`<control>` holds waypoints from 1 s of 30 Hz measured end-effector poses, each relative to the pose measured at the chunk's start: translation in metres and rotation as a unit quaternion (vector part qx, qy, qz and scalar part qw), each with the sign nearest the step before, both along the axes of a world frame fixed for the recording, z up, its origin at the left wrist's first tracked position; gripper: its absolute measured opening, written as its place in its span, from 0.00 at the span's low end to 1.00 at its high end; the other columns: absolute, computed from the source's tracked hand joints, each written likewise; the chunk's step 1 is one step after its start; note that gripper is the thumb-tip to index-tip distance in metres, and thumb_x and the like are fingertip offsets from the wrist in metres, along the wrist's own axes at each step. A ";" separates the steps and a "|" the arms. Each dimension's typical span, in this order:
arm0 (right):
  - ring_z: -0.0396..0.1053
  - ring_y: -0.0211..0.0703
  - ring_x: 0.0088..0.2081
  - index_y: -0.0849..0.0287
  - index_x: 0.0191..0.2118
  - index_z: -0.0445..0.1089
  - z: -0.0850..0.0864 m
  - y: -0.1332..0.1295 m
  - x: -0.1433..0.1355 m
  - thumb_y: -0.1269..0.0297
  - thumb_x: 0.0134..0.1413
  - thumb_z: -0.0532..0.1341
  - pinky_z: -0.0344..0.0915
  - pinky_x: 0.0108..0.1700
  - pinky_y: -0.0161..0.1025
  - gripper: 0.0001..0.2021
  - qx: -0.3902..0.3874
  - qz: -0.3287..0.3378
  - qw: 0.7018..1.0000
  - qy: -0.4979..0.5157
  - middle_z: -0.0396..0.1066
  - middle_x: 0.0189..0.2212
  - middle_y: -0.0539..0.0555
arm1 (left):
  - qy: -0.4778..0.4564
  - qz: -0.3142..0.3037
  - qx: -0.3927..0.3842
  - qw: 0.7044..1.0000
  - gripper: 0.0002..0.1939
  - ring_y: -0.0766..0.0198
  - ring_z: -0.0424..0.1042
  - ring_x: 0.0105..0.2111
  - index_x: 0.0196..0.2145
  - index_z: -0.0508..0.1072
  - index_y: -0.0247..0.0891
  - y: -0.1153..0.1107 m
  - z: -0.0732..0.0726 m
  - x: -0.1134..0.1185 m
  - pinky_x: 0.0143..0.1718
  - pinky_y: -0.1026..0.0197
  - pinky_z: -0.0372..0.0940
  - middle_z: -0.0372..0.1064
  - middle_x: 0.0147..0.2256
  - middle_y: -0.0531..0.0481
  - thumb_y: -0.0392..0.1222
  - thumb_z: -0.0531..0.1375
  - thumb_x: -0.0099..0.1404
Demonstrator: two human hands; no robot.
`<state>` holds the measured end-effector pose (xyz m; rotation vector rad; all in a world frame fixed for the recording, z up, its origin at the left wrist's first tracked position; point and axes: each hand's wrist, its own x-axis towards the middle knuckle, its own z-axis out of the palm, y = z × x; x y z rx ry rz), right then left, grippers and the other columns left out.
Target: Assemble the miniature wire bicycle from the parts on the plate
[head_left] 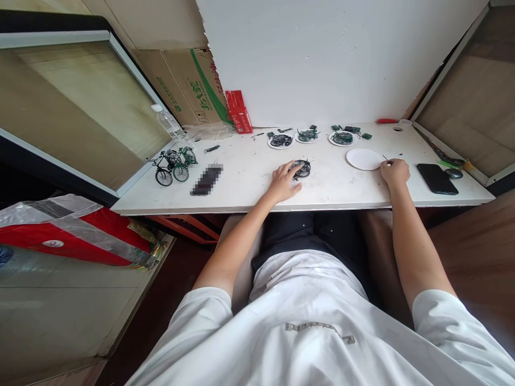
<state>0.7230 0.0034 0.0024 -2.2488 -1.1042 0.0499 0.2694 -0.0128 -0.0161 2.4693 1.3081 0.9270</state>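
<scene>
My left hand rests on the white table with its fingers apart. Its fingertips touch a small heap of black model-bicycle parts, partly hidden by the fingers. At the right edge of a white plate, my right hand is closed, and a thin dark piece sticks out of it; its kind is too small to tell. Farther back, plates hold black bicycle parts, dark green parts and more green parts.
Black and green model bicycles stand at the left, near a pixelated phone and a plastic bottle. A red box stands behind. To the right lie a black phone, a mouse-like object and a red-handled tool.
</scene>
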 end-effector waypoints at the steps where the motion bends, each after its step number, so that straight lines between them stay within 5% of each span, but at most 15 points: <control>1: 0.75 0.62 0.50 0.62 0.50 0.81 0.000 0.000 -0.001 0.61 0.65 0.61 0.71 0.58 0.59 0.16 -0.001 0.000 1.000 -0.002 0.79 0.47 0.70 | 0.022 -0.011 -0.009 1.000 0.34 0.37 0.55 0.77 0.72 0.71 0.49 0.000 -0.001 0.000 0.75 0.34 0.53 0.55 0.78 0.40 0.48 0.67 0.70; 11: 0.74 0.62 0.49 0.60 0.50 0.81 -0.002 0.001 0.000 0.61 0.64 0.61 0.71 0.57 0.58 0.16 -0.009 0.005 1.000 -0.019 0.79 0.46 0.69 | -0.011 0.056 -0.058 0.997 0.43 0.30 0.52 0.78 0.76 0.65 0.47 0.011 -0.012 0.000 0.76 0.28 0.50 0.58 0.77 0.37 0.51 0.69 0.67; 20: 0.75 0.64 0.51 0.61 0.50 0.81 -0.002 0.002 -0.001 0.61 0.64 0.62 0.71 0.58 0.60 0.15 -0.007 0.004 1.000 -0.024 0.79 0.46 0.70 | -0.017 0.172 -0.067 0.983 0.38 0.25 0.46 0.79 0.70 0.71 0.42 0.010 -0.015 0.007 0.76 0.20 0.43 0.57 0.76 0.30 0.51 0.70 0.66; 30: 0.76 0.63 0.50 0.60 0.48 0.81 -0.002 0.001 -0.002 0.61 0.63 0.63 0.73 0.56 0.58 0.14 -0.006 0.008 0.999 -0.042 0.79 0.46 0.69 | 0.077 0.082 -0.057 0.992 0.30 0.39 0.50 0.80 0.73 0.69 0.46 0.001 -0.002 0.006 0.79 0.29 0.42 0.63 0.75 0.42 0.50 0.58 0.76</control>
